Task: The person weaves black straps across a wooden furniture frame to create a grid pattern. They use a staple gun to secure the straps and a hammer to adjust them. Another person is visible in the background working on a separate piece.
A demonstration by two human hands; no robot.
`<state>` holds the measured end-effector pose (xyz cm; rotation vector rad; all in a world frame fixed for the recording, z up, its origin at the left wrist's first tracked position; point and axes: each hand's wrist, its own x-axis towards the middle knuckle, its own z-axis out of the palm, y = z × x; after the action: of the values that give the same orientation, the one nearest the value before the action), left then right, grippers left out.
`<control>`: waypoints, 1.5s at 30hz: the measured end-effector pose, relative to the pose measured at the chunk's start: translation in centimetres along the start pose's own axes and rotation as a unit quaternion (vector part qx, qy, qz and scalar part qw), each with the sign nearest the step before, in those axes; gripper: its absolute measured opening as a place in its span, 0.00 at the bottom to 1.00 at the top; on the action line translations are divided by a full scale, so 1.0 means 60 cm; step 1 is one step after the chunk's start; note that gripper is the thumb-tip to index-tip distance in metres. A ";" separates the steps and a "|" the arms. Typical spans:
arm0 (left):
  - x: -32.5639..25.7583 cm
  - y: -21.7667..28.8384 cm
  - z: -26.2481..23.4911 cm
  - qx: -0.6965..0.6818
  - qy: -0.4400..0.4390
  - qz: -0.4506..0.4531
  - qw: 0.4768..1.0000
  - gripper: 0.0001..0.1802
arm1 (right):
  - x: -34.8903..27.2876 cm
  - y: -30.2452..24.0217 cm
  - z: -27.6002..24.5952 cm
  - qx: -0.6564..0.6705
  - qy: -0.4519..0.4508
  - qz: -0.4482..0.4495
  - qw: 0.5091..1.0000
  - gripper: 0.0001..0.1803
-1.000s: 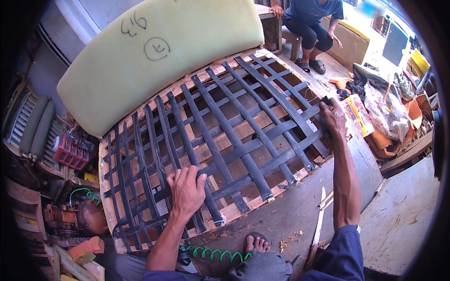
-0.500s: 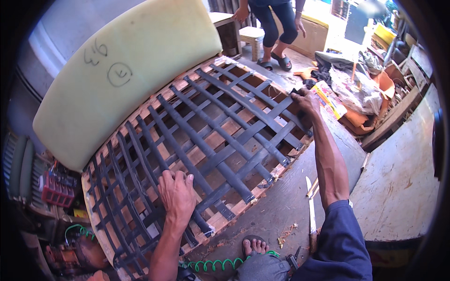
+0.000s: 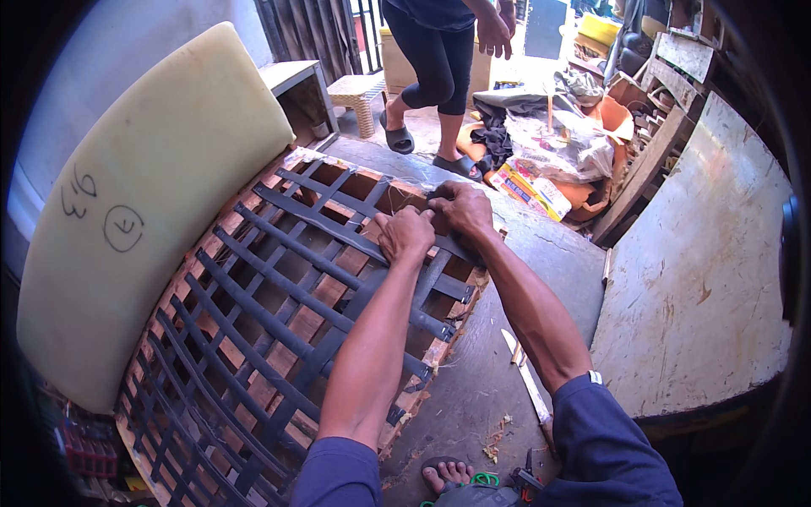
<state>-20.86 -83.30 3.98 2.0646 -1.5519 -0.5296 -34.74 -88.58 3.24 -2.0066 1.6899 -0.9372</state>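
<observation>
Woven black webbing straps (image 3: 317,223) span a wooden frame (image 3: 291,158) that lies before me. Over its far right corner, my left hand (image 3: 407,235) and my right hand (image 3: 465,209) are close together. My right hand is closed on a dark piece that looks like a webbing strap; most of it is hidden by the fingers. The fingers of my left hand are bent and pressed down beside it, and what they pinch is out of sight. Straps pass just beneath both hands.
A curved yellowish foam pad (image 3: 135,194) leans along the frame's left side. A long knife (image 3: 528,380) lies on the floor near my right forearm. Another person (image 3: 439,63) is walking beyond the frame. Plastic sheeting and scraps (image 3: 566,148) are heaped at the far right, near a worn board (image 3: 693,279).
My left hand has moved from the middle of the webbing to beside my right hand. My view has swung right, and the other person has stepped closer.
</observation>
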 end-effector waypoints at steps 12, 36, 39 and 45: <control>0.030 -0.014 0.017 -0.136 0.065 -0.062 0.987 0.24 | -0.242 0.005 -0.096 0.101 0.206 -0.116 0.966 0.18; 0.012 -0.004 0.012 -0.087 0.103 -0.047 0.990 0.19 | -1.113 0.218 -0.139 -0.053 -0.360 0.415 0.834 0.25; 0.014 -0.010 0.016 -0.099 0.107 -0.038 0.989 0.19 | -1.130 0.230 -0.135 -0.059 -0.356 0.294 0.885 0.27; 0.026 -0.020 0.022 -0.112 0.086 -0.028 0.990 0.22 | -1.095 0.244 -0.109 -0.117 -0.495 0.281 0.814 0.29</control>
<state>-20.29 -84.77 2.18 1.9321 -1.2773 -0.5079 -54.32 -27.62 -18.50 -1.4690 1.5719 0.4967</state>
